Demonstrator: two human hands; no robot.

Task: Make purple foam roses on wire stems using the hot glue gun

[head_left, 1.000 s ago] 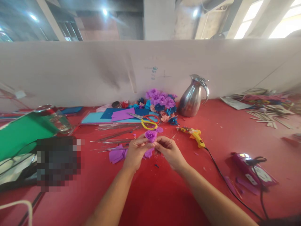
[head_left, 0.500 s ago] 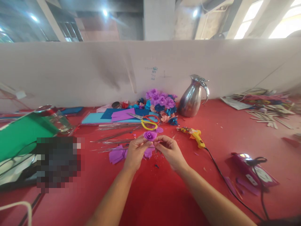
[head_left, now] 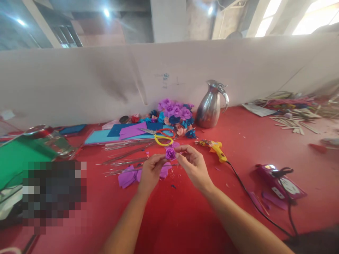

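Observation:
A small purple paper rose (head_left: 170, 153) with a spiral centre is held up between my two hands over the red table. My left hand (head_left: 151, 170) pinches its left side, and a thin wire stem seems to run by the fingers. On the right, the thumb and fingers of my right hand (head_left: 192, 165) close on the petals. Loose purple paper petals (head_left: 128, 176) lie below and left of the rose. Just behind it rest scissors (head_left: 163, 137) with red and yellow handles. Several thin wires (head_left: 119, 163) are spread to the left.
A yellow glue gun (head_left: 215, 150) lies to the right, its black cord leading to a purple power strip (head_left: 282, 183). At the back stand finished paper flowers (head_left: 176, 111) and a steel jug (head_left: 210, 106). Coloured paper sheets (head_left: 100, 137) lie behind the wires; a glass jar (head_left: 57, 141) lies left.
The rose has turned so its spiral faces me more, and my right fingers have shifted up onto its petals. My left hand has slid lower on its left side. The whole view has shifted slightly.

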